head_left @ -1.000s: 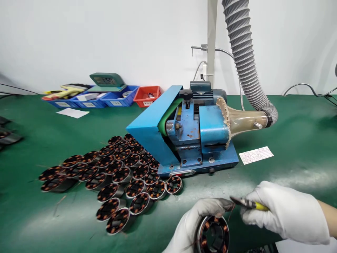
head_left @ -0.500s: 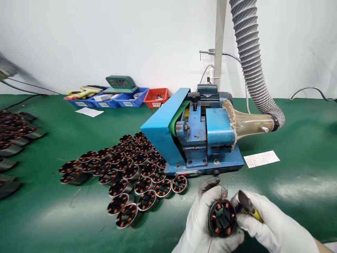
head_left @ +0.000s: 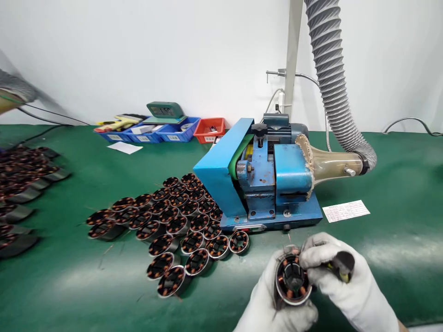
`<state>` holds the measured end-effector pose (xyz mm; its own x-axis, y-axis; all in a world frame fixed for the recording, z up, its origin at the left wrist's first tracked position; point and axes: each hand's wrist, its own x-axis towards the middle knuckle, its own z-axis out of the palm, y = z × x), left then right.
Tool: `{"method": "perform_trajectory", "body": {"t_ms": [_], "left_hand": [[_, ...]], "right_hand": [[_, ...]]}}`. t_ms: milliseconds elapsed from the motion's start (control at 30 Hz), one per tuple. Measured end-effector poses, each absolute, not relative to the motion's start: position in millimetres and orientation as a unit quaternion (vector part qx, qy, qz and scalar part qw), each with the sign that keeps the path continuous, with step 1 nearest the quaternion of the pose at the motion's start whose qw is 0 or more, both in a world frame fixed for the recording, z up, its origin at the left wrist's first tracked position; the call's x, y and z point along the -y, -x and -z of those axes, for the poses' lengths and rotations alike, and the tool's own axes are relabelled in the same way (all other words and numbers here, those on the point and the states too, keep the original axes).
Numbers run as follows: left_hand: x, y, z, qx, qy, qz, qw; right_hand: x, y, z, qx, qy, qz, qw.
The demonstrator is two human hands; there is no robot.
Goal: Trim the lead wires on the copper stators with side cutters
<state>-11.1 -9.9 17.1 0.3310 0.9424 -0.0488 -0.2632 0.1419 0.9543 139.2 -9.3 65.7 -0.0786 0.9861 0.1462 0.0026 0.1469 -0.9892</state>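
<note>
My gloved left hand (head_left: 265,295) is wrapped round a motor stator (head_left: 293,302), a metal ring with black insulation and copper windings inside. Its open face tilts up towards me. Held in my gloved right hand (head_left: 349,281) is a small tool with a dark metal head and yellow grip (head_left: 341,267); its exact kind is partly hidden by my fingers. The thumb and fingertips of that hand touch the upper right rim of the stator. A thin wire end sticks up above the ring.
Several similar stators (head_left: 173,281) stand grouped left of a blue belt grinding machine (head_left: 294,168) with a grey hose (head_left: 330,87). More lie stacked at far left (head_left: 24,180). Blue bins (head_left: 178,133), a red bin (head_left: 209,131) and a paper slip (head_left: 346,210) are on the green table.
The stator has turned in my left hand, showing its bright metal rim. My right hand has shifted the tool away from the ring, and its fingertips now touch the rim. The view has swung slightly left.
</note>
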Motion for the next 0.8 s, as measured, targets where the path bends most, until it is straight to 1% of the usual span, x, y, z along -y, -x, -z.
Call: {"method": "perform_trajectory", "body": {"t_ms": [100,233,300,367,400,433,500,533,600,700,800], "left_hand": [[10,12,-16,-0.368,-0.482,-0.428,0.670],[4,19,-11,-0.403,-0.516,-0.383,0.652],[3,24,-14,-0.428,-0.526,-0.384,0.627],[5,28,-19,-0.440,-0.519,-0.403,0.613],[6,29,-22,-0.443,-0.507,-0.411,0.614],[6,29,-25,-0.444,-0.492,-0.419,0.621],[6,30,-28,-0.438,-0.454,-0.424,0.650],[6,30,-28,-0.433,-0.437,-0.423,0.665],[3,32,-28,-0.418,-0.407,-0.424,0.693],[0,34,-26,-0.402,-0.362,-0.407,0.736],[-3,35,-25,-0.388,-0.346,-0.384,0.763]], "right_hand": [[5,-134,-64,0.448,0.444,-0.551,0.546],[-6,-141,-65,0.308,0.391,-0.688,0.529],[-12,-149,-68,0.273,0.377,-0.704,0.537],[-15,-159,-73,0.314,0.419,-0.664,0.534],[-15,-162,-76,0.371,0.460,-0.624,0.511],[-13,-165,-79,0.444,0.502,-0.575,0.469],[-10,-168,-85,0.589,0.549,-0.479,0.350],[-8,-168,-88,0.645,0.550,-0.446,0.288],[-7,-167,-93,0.717,0.517,-0.426,0.193],[-10,-167,-100,0.751,0.477,-0.442,0.118],[-12,-170,-103,0.755,0.468,-0.451,0.090]]}}
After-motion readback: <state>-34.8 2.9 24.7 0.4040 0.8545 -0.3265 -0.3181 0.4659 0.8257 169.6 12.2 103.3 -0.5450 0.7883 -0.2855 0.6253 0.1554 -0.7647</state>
